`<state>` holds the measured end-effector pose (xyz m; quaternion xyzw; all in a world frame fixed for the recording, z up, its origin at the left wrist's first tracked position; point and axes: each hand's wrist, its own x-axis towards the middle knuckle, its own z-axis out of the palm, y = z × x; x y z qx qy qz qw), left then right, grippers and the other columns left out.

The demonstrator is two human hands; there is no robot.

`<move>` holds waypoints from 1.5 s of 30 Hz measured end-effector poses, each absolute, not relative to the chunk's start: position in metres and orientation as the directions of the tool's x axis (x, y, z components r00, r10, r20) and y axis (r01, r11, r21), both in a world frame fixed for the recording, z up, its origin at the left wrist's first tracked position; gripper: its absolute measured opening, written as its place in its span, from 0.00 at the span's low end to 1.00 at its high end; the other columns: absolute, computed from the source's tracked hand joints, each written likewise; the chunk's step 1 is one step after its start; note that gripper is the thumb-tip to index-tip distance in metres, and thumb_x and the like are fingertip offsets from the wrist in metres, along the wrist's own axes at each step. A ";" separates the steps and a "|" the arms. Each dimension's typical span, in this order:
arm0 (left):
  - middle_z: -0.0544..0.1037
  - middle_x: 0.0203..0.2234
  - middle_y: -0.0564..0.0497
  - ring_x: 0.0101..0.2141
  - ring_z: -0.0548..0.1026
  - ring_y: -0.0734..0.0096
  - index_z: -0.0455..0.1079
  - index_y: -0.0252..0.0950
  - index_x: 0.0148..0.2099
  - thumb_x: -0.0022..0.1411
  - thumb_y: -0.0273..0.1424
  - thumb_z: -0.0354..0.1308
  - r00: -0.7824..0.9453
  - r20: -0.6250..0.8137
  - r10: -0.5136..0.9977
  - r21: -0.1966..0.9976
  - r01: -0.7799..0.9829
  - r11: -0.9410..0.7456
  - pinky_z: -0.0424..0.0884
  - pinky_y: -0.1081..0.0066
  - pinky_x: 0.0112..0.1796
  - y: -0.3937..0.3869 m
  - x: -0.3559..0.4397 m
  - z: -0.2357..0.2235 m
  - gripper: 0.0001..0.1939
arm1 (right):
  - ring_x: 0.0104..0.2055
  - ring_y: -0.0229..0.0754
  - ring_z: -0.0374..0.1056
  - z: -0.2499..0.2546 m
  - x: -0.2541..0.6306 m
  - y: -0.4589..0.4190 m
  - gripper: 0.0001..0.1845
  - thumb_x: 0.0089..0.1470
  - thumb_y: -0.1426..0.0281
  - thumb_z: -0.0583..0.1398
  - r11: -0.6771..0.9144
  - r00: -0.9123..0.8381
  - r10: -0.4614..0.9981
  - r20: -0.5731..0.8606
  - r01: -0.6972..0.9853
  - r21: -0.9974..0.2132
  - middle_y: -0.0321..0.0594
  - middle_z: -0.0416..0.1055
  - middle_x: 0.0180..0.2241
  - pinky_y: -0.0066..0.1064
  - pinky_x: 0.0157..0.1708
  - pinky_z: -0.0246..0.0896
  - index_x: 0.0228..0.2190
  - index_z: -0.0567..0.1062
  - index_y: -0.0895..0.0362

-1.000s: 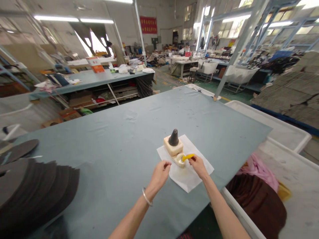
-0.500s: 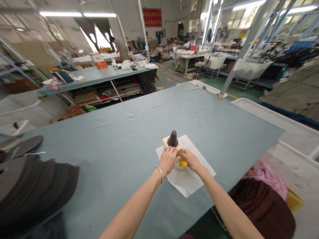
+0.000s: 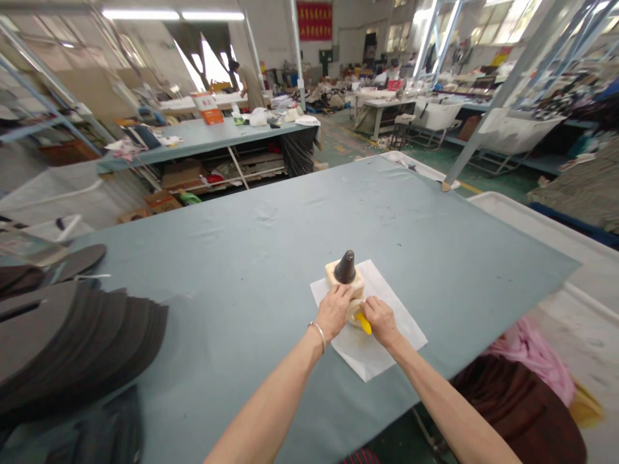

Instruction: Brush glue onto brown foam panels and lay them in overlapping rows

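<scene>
Two bare hands at work on a cream block [image 3: 332, 273], which stands on a white paper sheet [image 3: 366, 370] toward the near right part of the blue-grey counter [image 3: 213, 270]. A dark cone [image 3: 346, 268] rises from the top of the block, its narrow end upward; the wide base presumably keeps it stable there. On the near side of the block, a small round cream dish [image 3: 353, 317] sits between the hands, within reach of both.

The left hand [image 3: 333, 312], fingers close together, bends over the near edge of the block, probably to steady it; whether it grips or merely rests cannot be told. The right hand [image 3: 380, 319] is curled beside the dish, its fingertips at a yellow handle [image 3: 364, 324] that slants toward the person. Whether they pinch the handle is hidden. The sheet, extending beyond block and dish, likely shields the counter from marks.

At the left, a fanned stack of dark pieces [image 3: 97, 341] lies well apart from the block, perhaps to leave the working area free. At the right, brown pieces [image 3: 527, 406] and pink cloth [image 3: 539, 361] lie below counter level, beside the edge.
</scene>
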<state>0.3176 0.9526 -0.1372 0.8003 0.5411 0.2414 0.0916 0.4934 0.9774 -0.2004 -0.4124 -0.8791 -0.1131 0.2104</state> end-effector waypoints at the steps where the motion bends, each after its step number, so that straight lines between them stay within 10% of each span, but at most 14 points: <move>1: 0.68 0.47 0.47 0.50 0.63 0.66 0.59 0.39 0.56 0.61 0.21 0.45 0.299 0.287 0.910 0.408 0.822 -0.398 0.63 0.65 0.52 0.953 0.317 -0.137 0.22 | 0.32 0.41 0.57 -0.202 0.494 0.977 0.12 0.60 0.74 0.51 0.632 -0.572 0.678 0.461 0.774 0.031 0.42 0.64 0.27 0.31 0.30 0.49 0.28 0.72 0.57; 21: 0.66 0.50 0.46 0.52 0.61 0.65 0.55 0.39 0.59 0.56 0.18 0.45 0.274 0.301 0.913 0.390 0.839 -0.380 0.61 0.64 0.54 0.945 0.320 -0.139 0.28 | 0.38 0.42 0.61 -0.200 0.504 0.955 0.09 0.58 0.66 0.50 0.453 -0.296 0.891 0.345 0.517 -0.727 0.41 0.66 0.33 0.34 0.40 0.58 0.31 0.67 0.55; 30: 0.65 0.51 0.46 0.53 0.61 0.65 0.56 0.37 0.58 0.56 0.17 0.46 0.288 0.330 0.899 0.372 0.835 -0.404 0.60 0.64 0.55 0.944 0.319 -0.140 0.27 | 0.29 0.39 0.58 -0.200 0.501 0.943 0.11 0.57 0.61 0.49 0.201 -0.046 0.978 0.204 0.488 -0.849 0.34 0.61 0.25 0.30 0.31 0.54 0.28 0.63 0.54; 45: 0.68 0.44 0.47 0.47 0.63 0.65 0.67 0.40 0.47 0.61 0.23 0.46 0.278 0.273 0.921 0.371 0.853 -0.367 0.64 0.64 0.48 0.942 0.319 -0.135 0.15 | 0.27 0.38 0.61 -0.152 0.488 0.926 0.12 0.54 0.61 0.55 0.227 -0.116 0.974 0.196 0.477 -0.849 0.37 0.67 0.25 0.28 0.30 0.56 0.25 0.69 0.56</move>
